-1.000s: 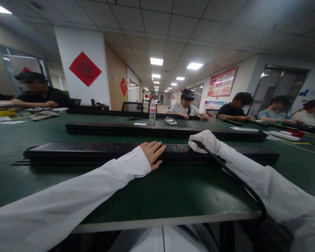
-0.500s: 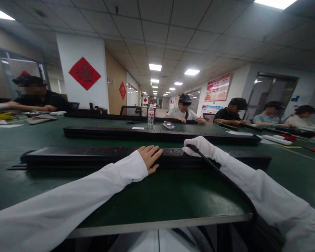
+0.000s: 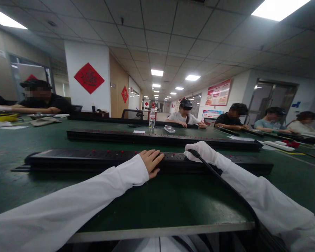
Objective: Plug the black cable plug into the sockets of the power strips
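Observation:
A long black power strip (image 3: 94, 159) with red switches lies across the green table (image 3: 160, 199) in front of me. My left hand (image 3: 152, 161), bare, rests on the strip's near edge with its fingers laid flat over the top. My right hand (image 3: 201, 151), in a white glove, is closed on something at the strip's top a little to the right. A black cable (image 3: 225, 187) runs from that hand back along my right sleeve and over the table's front edge. What the gloved fingers hold is hidden.
A second long black strip (image 3: 162, 139) lies parallel behind the first. Beyond it stand a water bottle (image 3: 152, 120) and a small device (image 3: 169, 129). Several people sit at work along the far and right sides, one at the far left.
Both hands stay on the strip in the same places. The view has tilted slightly, so everything sits a little lower in the frame.

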A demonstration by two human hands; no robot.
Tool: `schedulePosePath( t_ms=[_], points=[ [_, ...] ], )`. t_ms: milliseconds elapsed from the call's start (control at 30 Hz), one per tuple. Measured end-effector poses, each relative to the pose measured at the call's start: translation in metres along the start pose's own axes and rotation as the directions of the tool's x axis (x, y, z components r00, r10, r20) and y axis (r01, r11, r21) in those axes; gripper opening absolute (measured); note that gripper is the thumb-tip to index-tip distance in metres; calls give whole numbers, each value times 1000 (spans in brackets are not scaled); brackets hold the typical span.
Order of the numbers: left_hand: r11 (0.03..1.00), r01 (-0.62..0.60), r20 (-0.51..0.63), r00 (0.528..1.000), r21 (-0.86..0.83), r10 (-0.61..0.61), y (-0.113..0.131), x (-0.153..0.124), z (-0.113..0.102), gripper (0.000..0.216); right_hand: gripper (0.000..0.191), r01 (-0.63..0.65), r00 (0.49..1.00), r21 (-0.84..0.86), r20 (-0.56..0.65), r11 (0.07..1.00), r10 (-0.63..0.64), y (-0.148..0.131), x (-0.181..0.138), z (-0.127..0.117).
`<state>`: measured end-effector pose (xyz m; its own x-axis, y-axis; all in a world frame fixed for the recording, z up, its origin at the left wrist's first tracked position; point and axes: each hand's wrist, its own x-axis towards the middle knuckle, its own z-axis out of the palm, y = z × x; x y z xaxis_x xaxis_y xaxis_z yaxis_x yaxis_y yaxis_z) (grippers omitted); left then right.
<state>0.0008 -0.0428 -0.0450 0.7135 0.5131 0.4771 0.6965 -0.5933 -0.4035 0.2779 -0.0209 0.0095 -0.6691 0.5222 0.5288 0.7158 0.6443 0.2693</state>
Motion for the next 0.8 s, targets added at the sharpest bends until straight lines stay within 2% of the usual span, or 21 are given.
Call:
schedulePosePath(
  t_ms=[800],
  points=[
    [1000, -3, 19, 1000, 2, 2, -1, 0, 1, 57, 29, -4, 999, 4, 49, 1000, 4, 1, 0, -1]
  ],
)
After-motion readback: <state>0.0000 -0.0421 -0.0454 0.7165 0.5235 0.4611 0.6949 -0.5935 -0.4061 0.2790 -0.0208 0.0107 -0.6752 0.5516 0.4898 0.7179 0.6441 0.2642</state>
